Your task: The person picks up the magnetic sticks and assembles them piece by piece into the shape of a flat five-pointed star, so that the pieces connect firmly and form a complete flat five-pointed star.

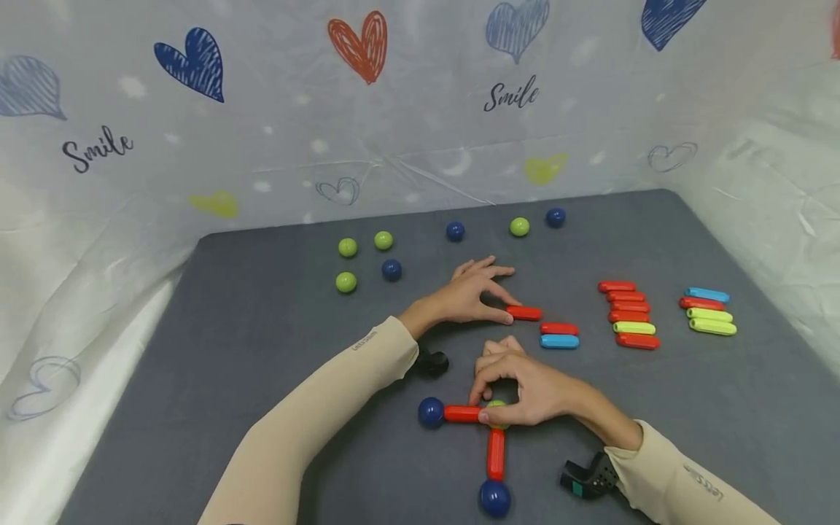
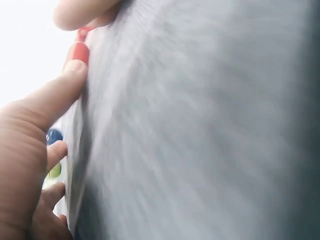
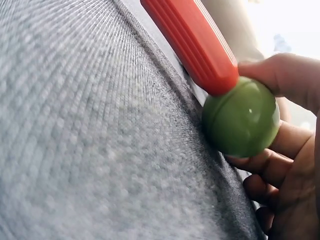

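My left hand pinches the left end of a red rod between thumb and index finger, other fingers spread. In the left wrist view, the thumb touches the red rod. Nearer the body, my right hand grips a green ball, thumb close to its joint with a ribbed red rod. From this mostly covered ball, one red rod runs left to a blue ball. Another red rod runs toward the body to a second blue ball.
Beside the left hand's rod lie a red rod and a blue rod. Farther right are two columns of rods, including a yellow-green rod and a light blue rod. Several loose balls, like a green ball, dot the back.
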{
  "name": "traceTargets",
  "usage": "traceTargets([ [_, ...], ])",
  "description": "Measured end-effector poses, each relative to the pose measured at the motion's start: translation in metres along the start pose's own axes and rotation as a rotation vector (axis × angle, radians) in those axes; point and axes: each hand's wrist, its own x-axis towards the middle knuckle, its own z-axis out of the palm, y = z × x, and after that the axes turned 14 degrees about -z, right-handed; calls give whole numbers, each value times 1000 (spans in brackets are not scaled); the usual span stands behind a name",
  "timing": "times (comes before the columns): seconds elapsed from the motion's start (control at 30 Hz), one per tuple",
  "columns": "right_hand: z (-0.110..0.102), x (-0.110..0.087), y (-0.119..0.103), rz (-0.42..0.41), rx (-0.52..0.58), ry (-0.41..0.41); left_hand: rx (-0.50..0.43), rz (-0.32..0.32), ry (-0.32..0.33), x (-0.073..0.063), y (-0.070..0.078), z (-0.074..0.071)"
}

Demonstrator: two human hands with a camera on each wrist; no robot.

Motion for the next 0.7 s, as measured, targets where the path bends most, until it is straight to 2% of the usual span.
traceTargets([
  [0.13, 2, 2, -6, 64, -31, 18, -27, -19, 29, -20, -17, -3],
  [0.33, 10, 10, -16, 142, -202, 21, -76, -41, 109, -56, -39, -7],
  [0.43, 14, 12, -19, 170, -244, 28, -89, -58, 150, -74, -48, -6],
  [0.57, 16, 12, -20, 196, -227, 85, -95, -81, 219, -98, -58, -3],
  [0.7, 17, 12, -16, 220, -224, 185, -69, -113, 311, -122, -67, 0],
])
